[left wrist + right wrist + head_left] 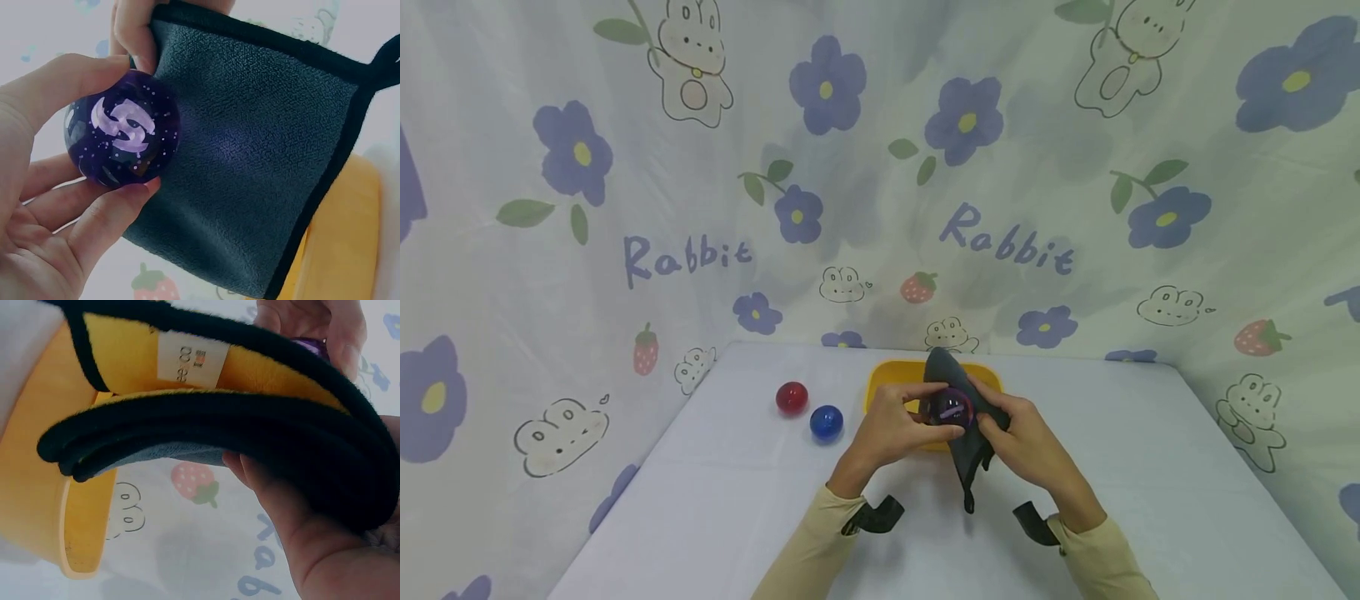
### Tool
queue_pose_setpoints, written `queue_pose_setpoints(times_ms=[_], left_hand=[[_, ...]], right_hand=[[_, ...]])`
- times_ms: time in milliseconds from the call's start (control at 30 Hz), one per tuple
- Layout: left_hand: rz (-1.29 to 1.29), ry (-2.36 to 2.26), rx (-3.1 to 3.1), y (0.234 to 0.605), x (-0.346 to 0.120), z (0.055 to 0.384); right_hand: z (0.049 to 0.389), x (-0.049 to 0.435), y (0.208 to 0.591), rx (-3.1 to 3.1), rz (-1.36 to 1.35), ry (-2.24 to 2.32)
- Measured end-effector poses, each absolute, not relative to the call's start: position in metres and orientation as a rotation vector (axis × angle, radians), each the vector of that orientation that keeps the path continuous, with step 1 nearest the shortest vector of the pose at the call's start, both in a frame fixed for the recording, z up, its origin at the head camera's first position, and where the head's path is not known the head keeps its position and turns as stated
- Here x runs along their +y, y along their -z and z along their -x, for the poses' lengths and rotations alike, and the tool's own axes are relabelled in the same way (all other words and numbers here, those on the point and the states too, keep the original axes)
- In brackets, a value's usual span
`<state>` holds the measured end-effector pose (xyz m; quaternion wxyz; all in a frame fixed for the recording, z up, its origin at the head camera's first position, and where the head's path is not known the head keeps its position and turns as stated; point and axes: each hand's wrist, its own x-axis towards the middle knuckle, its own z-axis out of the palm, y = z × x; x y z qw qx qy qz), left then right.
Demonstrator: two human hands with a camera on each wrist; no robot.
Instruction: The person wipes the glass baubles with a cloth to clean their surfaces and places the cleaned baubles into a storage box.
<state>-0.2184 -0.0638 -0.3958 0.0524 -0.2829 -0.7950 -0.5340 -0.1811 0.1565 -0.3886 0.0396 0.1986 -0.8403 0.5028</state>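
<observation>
My left hand (891, 423) pinches a clear purple ball (123, 129) between thumb and fingers; a pale swirl mark and small white specks show on it. My right hand (1028, 440) grips a folded cloth (250, 137), dark grey with black edging and a hanging loop. In the right wrist view the cloth's inner side (262, 370) is yellow and bears a white label (190, 359). The cloth lies right against the ball's side, and both are held up over a yellow basin (880, 379).
Left of the basin, a red ball (792, 398) and a blue ball (827, 423) lie on the white-covered table (722, 492). A patterned curtain (865, 183) hangs behind and at both sides. Black mounts (880, 514) stick out at both wrists.
</observation>
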Motion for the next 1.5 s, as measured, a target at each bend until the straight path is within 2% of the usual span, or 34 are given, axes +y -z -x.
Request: queue_pose_setpoints(times_ms=[400,1500], left_hand=[[0.788,1.849,-2.321,0.396,-0.066,0.219],[0.729,1.77,-2.373,0.396,-0.067,0.221]], right_hand=[[0.182,0.157,0.39,-2.566,-0.61,-1.63],[0.166,0.153,0.374,-2.587,-0.498,-1.514]])
